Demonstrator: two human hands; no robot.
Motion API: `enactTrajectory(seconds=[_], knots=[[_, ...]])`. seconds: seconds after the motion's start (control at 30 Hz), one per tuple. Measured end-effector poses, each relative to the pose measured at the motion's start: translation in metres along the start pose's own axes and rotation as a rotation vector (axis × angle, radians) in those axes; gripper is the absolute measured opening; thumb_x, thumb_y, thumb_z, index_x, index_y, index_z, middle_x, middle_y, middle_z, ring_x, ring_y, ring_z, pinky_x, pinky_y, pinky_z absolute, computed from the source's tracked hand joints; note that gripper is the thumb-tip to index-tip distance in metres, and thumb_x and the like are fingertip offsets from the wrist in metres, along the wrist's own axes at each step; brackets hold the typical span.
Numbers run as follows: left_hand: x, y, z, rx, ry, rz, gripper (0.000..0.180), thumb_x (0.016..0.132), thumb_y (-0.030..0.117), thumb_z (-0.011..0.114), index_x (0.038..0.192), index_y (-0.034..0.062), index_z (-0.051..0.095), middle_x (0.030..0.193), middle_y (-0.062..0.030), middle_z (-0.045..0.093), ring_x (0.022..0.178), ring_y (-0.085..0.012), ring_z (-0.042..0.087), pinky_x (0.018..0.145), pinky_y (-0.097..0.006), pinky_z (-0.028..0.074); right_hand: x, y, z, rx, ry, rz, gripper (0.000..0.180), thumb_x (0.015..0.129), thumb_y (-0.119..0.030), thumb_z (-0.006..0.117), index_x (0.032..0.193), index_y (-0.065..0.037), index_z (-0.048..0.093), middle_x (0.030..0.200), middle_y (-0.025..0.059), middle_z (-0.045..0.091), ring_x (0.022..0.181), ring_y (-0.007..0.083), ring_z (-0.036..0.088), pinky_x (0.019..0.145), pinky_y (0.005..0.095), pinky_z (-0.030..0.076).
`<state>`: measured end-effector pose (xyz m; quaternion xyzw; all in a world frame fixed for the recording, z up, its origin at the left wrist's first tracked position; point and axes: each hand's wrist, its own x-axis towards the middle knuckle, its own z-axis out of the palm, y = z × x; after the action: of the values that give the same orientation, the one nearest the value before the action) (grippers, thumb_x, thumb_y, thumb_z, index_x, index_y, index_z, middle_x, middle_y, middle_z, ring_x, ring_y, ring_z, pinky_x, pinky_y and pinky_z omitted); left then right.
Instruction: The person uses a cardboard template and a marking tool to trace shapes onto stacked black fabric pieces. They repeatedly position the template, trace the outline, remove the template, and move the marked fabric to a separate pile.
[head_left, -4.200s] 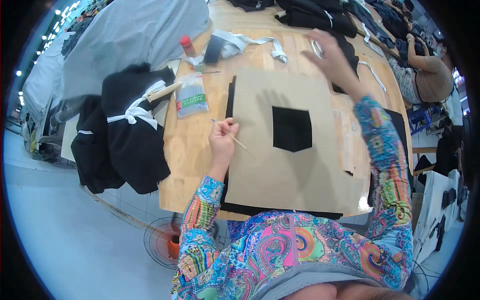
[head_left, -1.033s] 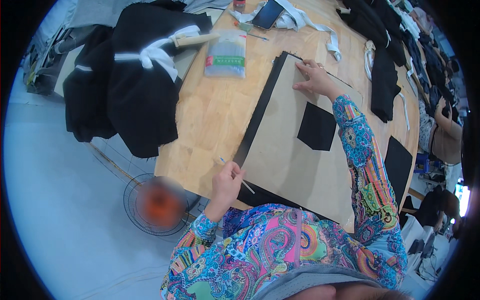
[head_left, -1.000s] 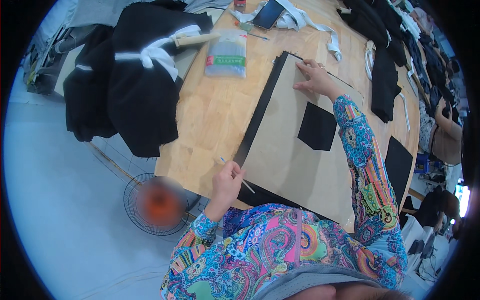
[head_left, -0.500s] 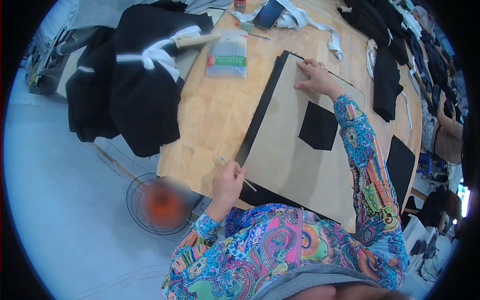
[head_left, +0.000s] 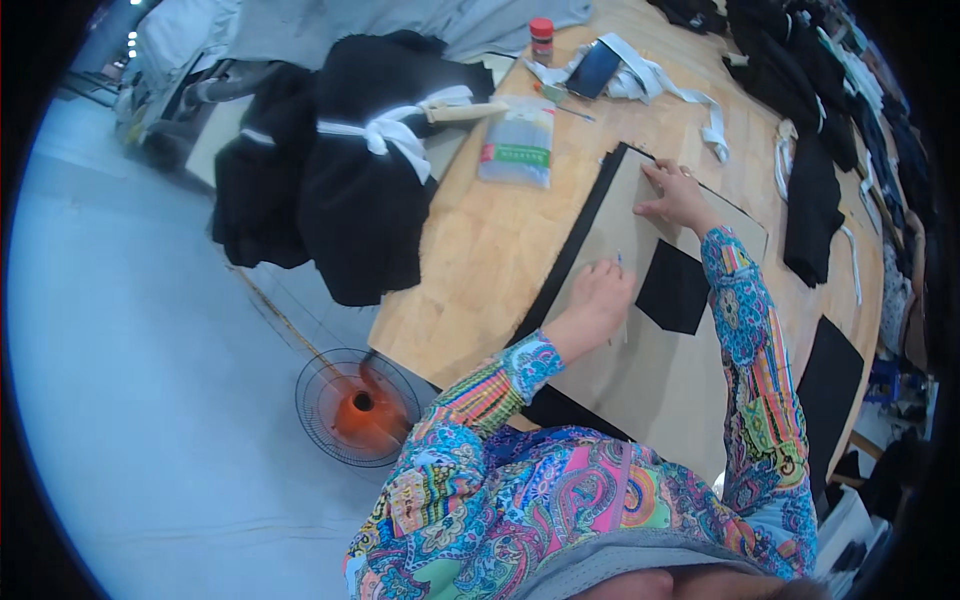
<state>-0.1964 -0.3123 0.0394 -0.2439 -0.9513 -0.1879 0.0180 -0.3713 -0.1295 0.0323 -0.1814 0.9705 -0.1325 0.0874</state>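
Note:
A large beige cardboard pattern (head_left: 690,385) lies on black fabric (head_left: 572,258), whose edge shows as a dark strip along the left side. My right hand (head_left: 680,198) rests near the far end of the cardboard, thumb and fingers apart, pressing on it. Over the middle of the cardboard, my left hand (head_left: 600,300) is closed on a slim pen (head_left: 619,259) with a bluish end. A black five-sided fabric piece (head_left: 672,288) lies on the cardboard between my two hands, touching neither.
Beyond the pattern are a clear plastic packet (head_left: 518,148), a phone (head_left: 593,70), white tape (head_left: 655,82) and a red-capped jar (head_left: 541,40). Black garments tied with white cloth (head_left: 365,190) hang at the left edge. More black cloth (head_left: 812,215) lies right. A caged fan (head_left: 358,408) stands below.
My left hand, holding the pen, has moved from the near left edge to over the middle of the cardboard. My right hand stays on its far end. The whole view has shifted.

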Motion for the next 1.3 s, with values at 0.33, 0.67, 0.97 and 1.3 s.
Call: enactTrajectory(seconds=[0.33,0.67,0.97,1.3], knots=[[0.003,-0.012,0.016,0.108,0.048,0.066,0.012,0.072,0.012,0.063,0.079,0.0041,0.057,0.081,-0.0128,0.062,0.085,-0.0279,0.059,0.074,-0.039,0.049,-0.042,0.01,0.003,0.001,0.317,-0.012,0.075,0.064,-0.033,0.081,0.128,-0.012,0.05,0.139,0.0128,0.041,0.129,0.0333,0.038,0.104,0.0566,0.027],[0.012,-0.014,-0.012,0.033,-0.179,-0.017,0.029,0.072,0.023,0.074,0.082,0.0034,0.055,0.085,-0.0167,0.062,0.091,-0.0344,0.059,0.076,-0.044,0.049,-0.236,-0.013,-0.006,-0.077,0.072,0.185,0.061,0.054,-0.02,0.084,0.106,-0.003,0.058,0.113,0.0079,0.057,0.113,0.0244,0.053,0.111,0.0606,0.012],[0.047,0.004,-0.003,-0.634,-0.081,-0.228,0.029,0.094,0.03,0.056,0.099,0.0021,0.061,0.077,-0.0068,0.06,0.072,-0.0188,0.061,0.067,-0.033,0.051,-0.232,0.01,0.023,-0.127,0.16,0.147,0.066,0.051,-0.022,0.086,0.106,-0.002,0.057,0.113,0.0086,0.056,0.109,0.0241,0.056,0.11,0.0625,0.011],[0.117,0.056,0.062,-1.25,-0.126,-0.408,0.022,0.089,0.014,0.06,0.103,-0.0024,0.064,0.085,-0.0076,0.065,0.072,-0.0134,0.063,0.066,-0.025,0.053,-0.219,0.017,0.015,-0.052,0.074,0.158,0.087,0.046,-0.025,0.089,0.121,-0.004,0.05,0.136,0.0121,0.046,0.123,0.0288,0.047,0.109,0.0632,0.012]])
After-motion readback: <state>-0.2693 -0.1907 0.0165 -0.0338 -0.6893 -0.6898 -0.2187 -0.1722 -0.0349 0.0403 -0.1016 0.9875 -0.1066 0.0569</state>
